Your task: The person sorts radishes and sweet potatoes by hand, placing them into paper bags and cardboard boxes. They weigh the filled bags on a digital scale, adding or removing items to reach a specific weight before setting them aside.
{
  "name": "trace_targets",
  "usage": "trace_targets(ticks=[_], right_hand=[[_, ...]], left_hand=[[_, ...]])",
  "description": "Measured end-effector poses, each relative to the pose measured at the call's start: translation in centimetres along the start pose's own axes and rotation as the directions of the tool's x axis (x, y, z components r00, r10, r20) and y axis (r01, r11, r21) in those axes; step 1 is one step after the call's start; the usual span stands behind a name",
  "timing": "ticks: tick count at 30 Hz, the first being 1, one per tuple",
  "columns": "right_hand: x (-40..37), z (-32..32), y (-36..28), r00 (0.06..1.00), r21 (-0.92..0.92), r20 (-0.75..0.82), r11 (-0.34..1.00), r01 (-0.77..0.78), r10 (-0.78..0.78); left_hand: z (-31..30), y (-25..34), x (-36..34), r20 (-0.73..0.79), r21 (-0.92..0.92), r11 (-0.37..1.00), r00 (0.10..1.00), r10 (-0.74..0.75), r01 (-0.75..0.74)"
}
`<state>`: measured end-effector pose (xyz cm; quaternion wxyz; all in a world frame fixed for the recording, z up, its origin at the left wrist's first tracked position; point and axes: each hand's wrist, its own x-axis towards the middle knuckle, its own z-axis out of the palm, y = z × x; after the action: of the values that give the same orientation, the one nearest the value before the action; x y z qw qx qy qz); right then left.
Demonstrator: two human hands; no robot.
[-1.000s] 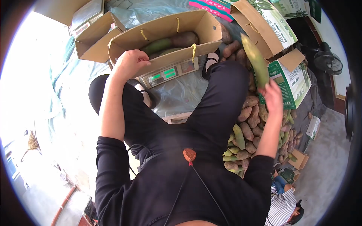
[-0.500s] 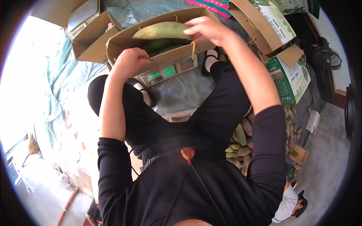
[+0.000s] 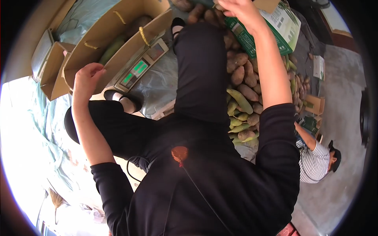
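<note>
"Cardboard box (image 3: 104, 23) first: where does it sit?"

"Right under the left hand (image 3: 87, 76), on top of a scale (image 3: 139, 67) whose display glows green. The box lies open, with yellow rope handles (image 3: 144, 36) on its long walls."

"And how is that hand set?"

"Its fingers are curled over the rim at the near corner of the box, thumb side towards the body, gripping the cardboard."

"Anything inside?"

"A long green piece of produce (image 3: 112, 49) lies along the bottom, just beyond the left hand's knuckles. Something brownish shows farther in, too dim to name."

"What about the right hand (image 3: 241, 11)?"

"It is stretched far forward, well apart from the left one and from the box. It hovers over a heap of sweet potatoes (image 3: 246, 84) and close to a green printed carton (image 3: 271, 29). The fingers bend downwards, but I cannot tell whether they pinch anything."

"What else lies about?"

"A smaller open carton (image 3: 55, 74) stands just outside the left hand. A crumpled plastic sheet (image 3: 157, 86) spreads between the two arms. Beyond the right elbow, another person in a striped shirt (image 3: 315, 161) reaches an arm towards the heap."
</note>
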<state>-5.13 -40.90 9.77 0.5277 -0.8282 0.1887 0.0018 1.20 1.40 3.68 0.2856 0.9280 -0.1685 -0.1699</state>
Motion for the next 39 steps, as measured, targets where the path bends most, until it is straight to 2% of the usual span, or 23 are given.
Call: trace_targets(ticks=[2,4,6,7,8,9,11,12,13,14,15,17,20,21,22,23,26,28,29,31,35,37,39], right_hand=[[-0.3,-2.9,7.1,0.998,-0.201,0.013,0.978,-0.052,0.055],[-2.5,-3.4,13.1,0.993,-0.207,-0.111,0.977,-0.050,0.028],[-4.6,-4.0,19.7,0.979,-0.229,-0.112,0.955,-0.190,0.168],[-5.8,-3.9,24.0,0.984,-0.367,-0.141,0.918,-0.150,0.104],[-6.5,-3.3,25.6,0.987,-0.728,-0.002,0.676,-0.113,0.162],[-7.4,-2.5,27.1,0.958,-0.947,0.103,0.321,0.013,0.266],[-10.6,-1.4,33.5,0.930,-0.820,0.016,0.537,-0.198,0.367],[-12.5,-0.6,36.6,0.992,-0.903,0.022,0.429,-0.035,0.128],[-14.3,-0.1,38.4,0.990,-0.956,0.068,0.276,0.100,-0.122],[-15.5,-0.2,38.1,0.985,-0.894,0.010,0.443,-0.068,0.172],[-16.4,0.0,37.5,0.888,-0.804,0.012,0.532,-0.264,0.459],[-17.8,1.5,36.0,0.823,-0.830,-0.067,0.426,-0.360,0.564],[-19.3,1.7,34.9,0.724,-0.920,0.035,0.304,-0.246,0.689],[-19.6,1.7,35.6,0.697,-0.938,0.049,0.273,-0.214,0.716],[-19.9,1.8,35.8,0.723,-0.954,0.042,0.244,-0.177,0.690],[-20.1,2.0,36.0,0.749,-0.966,0.039,0.216,-0.141,0.661],[-20.3,3.1,36.3,0.782,-0.971,0.051,0.215,-0.107,0.621],[-20.3,3.1,35.3,0.746,-0.953,-0.001,0.226,-0.203,0.666],[-20.6,3.2,35.4,0.753,-0.955,0.013,0.232,-0.187,0.658],[-21.5,3.1,37.6,0.784,-0.906,-0.036,0.310,-0.287,0.620],[-21.6,2.2,35.8,0.809,-0.854,-0.068,0.385,-0.350,0.584],[-21.3,0.7,37.0,0.913,-0.674,-0.121,0.643,-0.364,0.390],[-20.3,-0.5,36.3,0.916,-0.599,-0.152,0.702,-0.385,0.372]], left_hand=[[0.2,0.2,0.1,-0.004,0.008,1.000,1.000,-0.002,0.002],[0.4,0.3,0.1,-0.015,0.018,1.000,1.000,-0.013,0.013],[0.6,0.3,0.3,-0.047,-0.018,1.000,0.999,-0.024,0.023],[0.6,0.2,0.5,-0.043,-0.012,1.000,0.999,-0.022,0.022],[0.6,0.0,0.6,-0.027,-0.048,0.999,0.999,-0.026,0.025],[0.7,-0.2,0.7,-0.014,-0.084,0.996,0.999,-0.031,0.030],[0.9,-0.3,0.8,-0.040,-0.092,0.996,0.999,-0.018,0.014],[0.7,-0.3,0.8,-0.065,-0.108,0.994,0.998,-0.005,-0.002],[0.6,0.1,0.7,-0.089,-0.094,0.996,0.996,-0.012,0.003],[0.5,0.2,0.7,-0.109,-0.076,0.997,0.994,0.013,-0.021],[0.6,0.0,0.8,-0.131,-0.082,0.997,0.991,0.004,-0.015],[0.6,0.2,0.9,-0.179,-0.068,0.997,0.984,0.009,-0.022],[0.8,-0.3,1.2,-0.228,-0.038,0.999,0.973,0.027,-0.036],[0.9,-0.8,1.5,-0.244,0.021,0.996,0.966,0.087,-0.085],[0.9,-0.8,1.4,-0.249,0.093,0.990,0.960,0.127,-0.107],[1.0,-0.6,1.3,-0.257,0.037,0.996,0.962,0.088,-0.081],[1.2,-1.1,1.5,-0.276,0.108,0.984,0.947,0.166,-0.141],[1.3,-0.9,1.5,-0.273,0.113,0.986,0.950,0.153,-0.126],[1.3,-0.8,1.5,-0.274,0.115,0.987,0.951,0.144,-0.116],[1.3,-0.8,1.4,-0.280,0.115,0.988,0.952,0.127,-0.098],[1.5,-1.0,1.7,-0.233,0.099,0.990,0.965,0.119,-0.098],[1.5,-0.9,1.6,-0.224,0.106,0.990,0.968,0.115,-0.093],[1.5,-0.5,1.6,-0.190,0.137,0.987,0.976,0.110,-0.085]])
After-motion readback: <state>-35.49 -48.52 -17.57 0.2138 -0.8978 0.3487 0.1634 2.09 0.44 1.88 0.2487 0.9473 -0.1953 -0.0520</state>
